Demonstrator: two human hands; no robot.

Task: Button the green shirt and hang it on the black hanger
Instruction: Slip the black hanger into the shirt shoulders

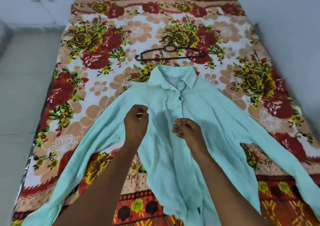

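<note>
A bed (110, 80) covered in a floral blanket of red, yellow and peach blooms fills the view, with pale grey floor (20, 94) along its left side and a pale wall to the right. The green shirt (204, 139) lies face up across the near half of the bed, collar pointing away from the person, both sleeves spread out to the sides and trailing toward the near corners. Its top buttons below the collar look fastened; lower down the front is rumpled and the placket cannot be made out clearly. The black hanger (170, 52) lies flat on the blanket just beyond the collar, apart from the shirt, its hook pointing away. Both bare forearms reach in from the near edge over the shirt's chest. The left hand (136, 120) is curled, fingers bent inward above the cloth left of the placket; whether it pinches any fabric cannot be told. The right hand (186, 127) is also curled, at the placket, and its grip likewise cannot be told.
</note>
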